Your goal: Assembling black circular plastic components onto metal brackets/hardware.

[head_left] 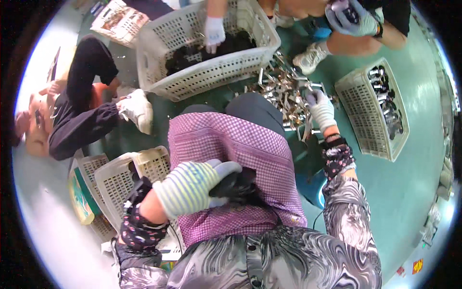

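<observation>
My left hand point(192, 188), in a white glove with yellow-green stripes and grey fingertips, is closed around a black moulded part point(236, 187) over my lap. The part's exact kind cannot be made out. Out to the right, my right hand point(321, 111), in a matching glove, is at the edge of a pile of shiny metal pieces point(284, 96) on the floor. Its fingers are bent together among the pieces, and what they pinch is too small to tell. A purple checked apron point(231, 139) covers my lap beneath the left hand.
Ahead stands a big white crate point(211, 79) of black parts, with another person's gloved hand point(214, 34) in it. At right, a crate point(353, 106) holds black parts with metal pieces. More crates point(118, 183) stand at left. Other people sit left and at the far right.
</observation>
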`<action>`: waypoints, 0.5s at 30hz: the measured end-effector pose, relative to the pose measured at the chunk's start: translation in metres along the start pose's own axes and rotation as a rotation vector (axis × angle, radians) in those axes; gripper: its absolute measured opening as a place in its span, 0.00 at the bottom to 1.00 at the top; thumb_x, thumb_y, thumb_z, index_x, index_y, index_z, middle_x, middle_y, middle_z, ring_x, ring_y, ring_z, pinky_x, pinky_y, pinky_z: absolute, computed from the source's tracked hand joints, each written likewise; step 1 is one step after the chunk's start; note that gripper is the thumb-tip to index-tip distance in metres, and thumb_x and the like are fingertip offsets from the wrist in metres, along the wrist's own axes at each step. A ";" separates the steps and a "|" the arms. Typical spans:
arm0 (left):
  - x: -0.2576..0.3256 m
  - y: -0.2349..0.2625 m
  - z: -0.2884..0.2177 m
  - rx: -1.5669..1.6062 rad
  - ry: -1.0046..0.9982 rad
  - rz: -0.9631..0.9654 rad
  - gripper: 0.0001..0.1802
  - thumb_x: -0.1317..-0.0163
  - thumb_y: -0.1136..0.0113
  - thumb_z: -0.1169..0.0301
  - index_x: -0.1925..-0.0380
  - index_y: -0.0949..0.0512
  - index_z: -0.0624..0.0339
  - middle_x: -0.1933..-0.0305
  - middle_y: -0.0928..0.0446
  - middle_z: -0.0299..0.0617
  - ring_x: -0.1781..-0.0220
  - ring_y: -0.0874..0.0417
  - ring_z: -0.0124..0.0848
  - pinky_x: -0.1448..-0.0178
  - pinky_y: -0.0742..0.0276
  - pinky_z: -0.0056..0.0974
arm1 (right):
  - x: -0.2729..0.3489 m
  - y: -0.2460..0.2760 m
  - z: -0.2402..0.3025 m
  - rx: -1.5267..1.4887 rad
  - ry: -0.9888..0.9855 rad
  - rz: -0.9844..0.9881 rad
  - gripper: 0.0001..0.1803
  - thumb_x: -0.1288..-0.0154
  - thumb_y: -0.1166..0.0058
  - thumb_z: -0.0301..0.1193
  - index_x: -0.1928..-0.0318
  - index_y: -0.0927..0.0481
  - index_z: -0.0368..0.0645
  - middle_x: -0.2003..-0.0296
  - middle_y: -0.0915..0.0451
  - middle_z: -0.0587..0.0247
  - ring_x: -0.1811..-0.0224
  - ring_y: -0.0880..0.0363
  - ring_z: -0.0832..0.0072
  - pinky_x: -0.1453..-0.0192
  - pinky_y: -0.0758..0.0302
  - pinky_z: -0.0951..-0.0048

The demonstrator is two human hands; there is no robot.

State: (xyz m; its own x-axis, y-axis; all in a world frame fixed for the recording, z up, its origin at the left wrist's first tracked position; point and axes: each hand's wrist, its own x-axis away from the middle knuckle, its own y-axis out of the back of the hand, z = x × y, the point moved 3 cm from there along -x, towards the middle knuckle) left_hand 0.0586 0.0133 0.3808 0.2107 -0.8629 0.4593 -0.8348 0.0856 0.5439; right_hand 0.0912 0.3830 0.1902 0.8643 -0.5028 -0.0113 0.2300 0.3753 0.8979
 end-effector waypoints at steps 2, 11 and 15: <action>0.001 -0.008 0.004 -0.028 0.052 -0.128 0.39 0.57 0.32 0.54 0.45 0.35 0.55 0.55 0.26 0.53 0.55 0.22 0.49 0.52 0.26 0.44 | -0.003 0.001 -0.002 0.014 0.034 -0.035 0.17 0.38 0.52 0.43 0.57 0.24 0.45 0.63 0.22 0.49 0.59 0.24 0.52 0.54 0.29 0.61; 0.016 -0.010 0.012 -0.072 -0.023 -0.379 0.50 0.60 0.39 0.38 0.39 0.40 0.54 0.43 0.34 0.55 0.59 0.22 0.54 0.56 0.24 0.47 | 0.020 0.013 -0.015 -0.826 -0.202 -0.121 0.13 0.33 0.52 0.41 0.56 0.27 0.46 0.78 0.31 0.74 0.80 0.36 0.86 0.77 0.38 0.83; 0.041 0.011 0.047 0.126 -0.202 -0.853 0.33 0.55 0.34 0.58 0.48 0.29 0.60 0.53 0.26 0.53 0.61 0.21 0.51 0.58 0.23 0.45 | 0.046 0.024 0.036 -0.922 -0.126 0.067 0.18 0.34 0.53 0.36 0.46 0.30 0.44 0.66 0.28 0.68 0.67 0.31 0.82 0.68 0.33 0.79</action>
State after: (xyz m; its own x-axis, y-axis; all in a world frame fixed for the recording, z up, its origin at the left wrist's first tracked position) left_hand 0.0342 -0.0446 0.3721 0.7032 -0.6803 -0.2067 -0.4867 -0.6725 0.5575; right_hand 0.1199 0.3407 0.2268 0.8463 -0.5181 0.1239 0.4923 0.8495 0.1898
